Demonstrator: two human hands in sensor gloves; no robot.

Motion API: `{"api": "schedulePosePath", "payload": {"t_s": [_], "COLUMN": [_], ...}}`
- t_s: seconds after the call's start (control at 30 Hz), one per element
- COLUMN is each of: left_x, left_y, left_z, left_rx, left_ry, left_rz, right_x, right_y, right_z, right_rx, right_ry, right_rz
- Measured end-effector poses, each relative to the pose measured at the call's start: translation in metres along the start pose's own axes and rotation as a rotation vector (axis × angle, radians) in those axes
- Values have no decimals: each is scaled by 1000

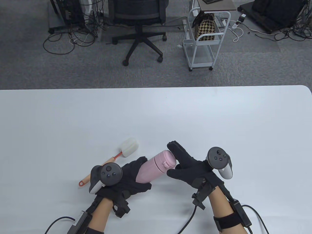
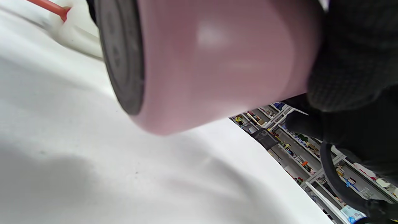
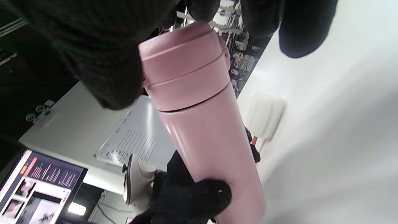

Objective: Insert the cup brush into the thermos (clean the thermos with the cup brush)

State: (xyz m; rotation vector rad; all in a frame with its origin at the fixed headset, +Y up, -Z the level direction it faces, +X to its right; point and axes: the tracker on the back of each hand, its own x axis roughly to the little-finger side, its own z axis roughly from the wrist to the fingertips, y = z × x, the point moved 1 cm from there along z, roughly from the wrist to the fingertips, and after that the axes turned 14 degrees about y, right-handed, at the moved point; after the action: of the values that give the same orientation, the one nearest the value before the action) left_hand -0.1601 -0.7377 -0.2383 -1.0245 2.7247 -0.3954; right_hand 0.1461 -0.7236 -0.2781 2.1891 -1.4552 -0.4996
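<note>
Clearly, the pink thermos [image 1: 156, 169] is gripped low on its body by the left hand [image 1: 132, 176], tilted above the table, while the right hand [image 1: 187, 165] is spread at the closed lid [image 3: 183, 68] (grip not confirmed). The lid should be opened first; the cup brush [image 1: 119, 152] lies untouched just behind.

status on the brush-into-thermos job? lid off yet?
Done: the thermos is off the table, gripped low on its body by the left hand.
In hand: the right hand is at the lid, fingers around the cap end; the lid is still closed.
Left: open the lid, pick up the cup brush, which lies untouched on the table, and insert it.
</note>
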Motion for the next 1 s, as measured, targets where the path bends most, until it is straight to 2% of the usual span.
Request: {"api": "schedulePosePath", "payload": {"t_s": [0.1,0.2,0.4,0.53,0.6,0.7,0.83,0.9,1.0], "left_x": [0,0,-7,-12,-16,-21,-26,-23,-10], "left_y": [0,0,-3,-4,-5,-8,-11,-9,-4], "left_z": [1,0,-2,-4,-6,-8,-10,-9,-5], "left_rx": [36,34,-5,-71,-116,-171,-243,-221,-151], "left_ry": [-16,-13,5,15,21,21,22,28,28], "left_rz": [4,38,113,189,230,271,340,307,141], "right_x": [-1,-3,-9,-10,-9,-12,-13,-14,-13], "right_y": [0,1,4,10,13,15,15,14,9], "right_z": [1,1,-6,-8,-11,-15,-19,-20,-20], "right_rx": [-31,35,296,405,516,591,643,651,613], "right_ry": [-4,-4,73,139,162,195,208,188,99], "right_rz": [-22,-56,-164,-225,-227,-232,-214,-186,-63]}}
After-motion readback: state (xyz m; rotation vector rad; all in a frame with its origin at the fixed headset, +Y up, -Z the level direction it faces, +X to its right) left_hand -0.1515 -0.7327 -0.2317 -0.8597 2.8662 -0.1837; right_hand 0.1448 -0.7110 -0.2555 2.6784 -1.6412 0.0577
